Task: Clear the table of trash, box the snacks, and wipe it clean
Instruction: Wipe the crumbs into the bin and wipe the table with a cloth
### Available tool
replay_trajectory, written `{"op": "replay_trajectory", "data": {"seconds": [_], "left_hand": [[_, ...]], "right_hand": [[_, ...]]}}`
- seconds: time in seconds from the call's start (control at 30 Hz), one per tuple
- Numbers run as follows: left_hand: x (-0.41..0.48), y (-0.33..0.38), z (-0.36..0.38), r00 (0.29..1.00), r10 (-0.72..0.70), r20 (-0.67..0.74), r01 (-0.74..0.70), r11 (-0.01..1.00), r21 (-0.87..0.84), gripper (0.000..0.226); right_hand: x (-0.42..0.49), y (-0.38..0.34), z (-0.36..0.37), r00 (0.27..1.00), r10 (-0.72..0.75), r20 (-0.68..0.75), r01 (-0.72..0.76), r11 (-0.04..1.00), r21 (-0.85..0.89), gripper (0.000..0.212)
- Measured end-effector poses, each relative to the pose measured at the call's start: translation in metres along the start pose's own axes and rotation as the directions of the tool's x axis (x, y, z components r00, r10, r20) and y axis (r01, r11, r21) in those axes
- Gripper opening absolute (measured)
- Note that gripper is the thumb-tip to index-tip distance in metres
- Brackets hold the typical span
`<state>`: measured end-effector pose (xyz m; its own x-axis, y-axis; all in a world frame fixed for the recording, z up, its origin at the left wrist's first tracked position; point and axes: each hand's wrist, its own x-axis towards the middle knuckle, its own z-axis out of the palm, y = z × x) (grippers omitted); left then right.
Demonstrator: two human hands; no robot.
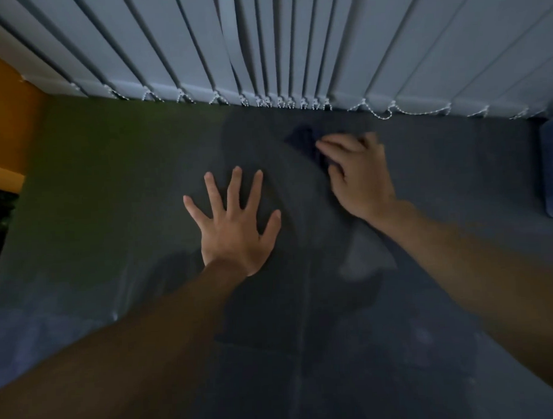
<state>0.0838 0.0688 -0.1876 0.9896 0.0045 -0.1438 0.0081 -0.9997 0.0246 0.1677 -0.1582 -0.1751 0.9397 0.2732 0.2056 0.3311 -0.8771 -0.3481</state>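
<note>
This is looking like a dimly lit room in a home. Vertical blinds (294, 45) are hanging along the far side, their bead chain (384, 114) looping along the bottom, right at the far edge of a dark table (111, 183). An orange wall (6, 124) is showing at the far left.

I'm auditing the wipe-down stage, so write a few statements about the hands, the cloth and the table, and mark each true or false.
1. The left grip lies flat on the table, fingers spread. True.
2. The right grip holds a white paper towel. False: it grips a dark cloth.
3. Snack wrappers lie between the two grips. False: only bare table shows there.
4. Vertical blinds hang along the table's far edge. True.
</note>
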Motion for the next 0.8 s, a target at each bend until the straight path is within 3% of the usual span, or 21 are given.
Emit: {"op": "replay_trajectory", "data": {"seconds": [0.07, 0.13, 0.2, 0.3, 0.43, 0.5, 0.67, 0.73, 0.8], "left_hand": [[0.001, 0.0, 0.0, 1.0, -0.002, 0.0, 0.002, 1.0, 0.013, 0.073], [0.002, 0.0, -0.002, 1.0, -0.004, 0.007, 0.003, 1.0, 0.024, 0.073], [0.002, 0.0, -0.003, 1.0, 0.002, 0.015, -0.003, 1.0, 0.025, 0.072], [0.001, -0.001, -0.002, 1.0, 0.008, 0.012, -0.009, 1.0, 0.026, 0.072], [0.002, -0.001, -0.001, 1.0, 0.004, 0.013, -0.005, 1.0, 0.021, 0.072], [0.002, -0.002, 0.0, 1.0, 0.008, 0.009, -0.008, 1.0, 0.023, 0.072], [0.002, -0.003, 0.0, 1.0, 0.017, 0.01, -0.018, 1.0, 0.016, 0.072], [0.002, -0.003, 0.001, 1.0, 0.023, 0.001, -0.023, 1.0, 0.021, 0.072], [0.002, -0.003, 0.002, 1.0, 0.024, -0.005, -0.024, 0.999, 0.029, 0.071]], "right_hand": [[-0.008, 0.005, -0.003, 0.985, -0.159, 0.071, 0.158, 0.987, 0.008, 0.042], [0.005, 0.023, -0.009, 0.972, -0.215, 0.096, 0.218, 0.976, -0.013, 0.042], [0.022, 0.039, -0.012, 0.993, -0.109, 0.036, 0.11, 0.993, -0.038, 0.041], [0.028, 0.026, -0.006, 0.989, 0.128, -0.074, -0.123, 0.99, 0.066, 0.041], [0.002, 0.006, 0.001, 0.993, -0.111, 0.029, 0.107, 0.989, 0.1, 0.041], [0.011, 0.02, -0.003, 0.987, -0.159, 0.038, 0.156, 0.985, 0.076, 0.041], [0.034, 0.02, -0.003, 0.991, 0.109, -0.08, -0.101, 0.991, 0.091, 0.041], [0.015, 0.003, -0.001, 0.999, 0.03, -0.038, -0.026, 0.993, 0.117, 0.041], [-0.011, -0.005, -0.003, 0.986, -0.158, 0.057, 0.148, 0.977, 0.153, 0.041]]}}
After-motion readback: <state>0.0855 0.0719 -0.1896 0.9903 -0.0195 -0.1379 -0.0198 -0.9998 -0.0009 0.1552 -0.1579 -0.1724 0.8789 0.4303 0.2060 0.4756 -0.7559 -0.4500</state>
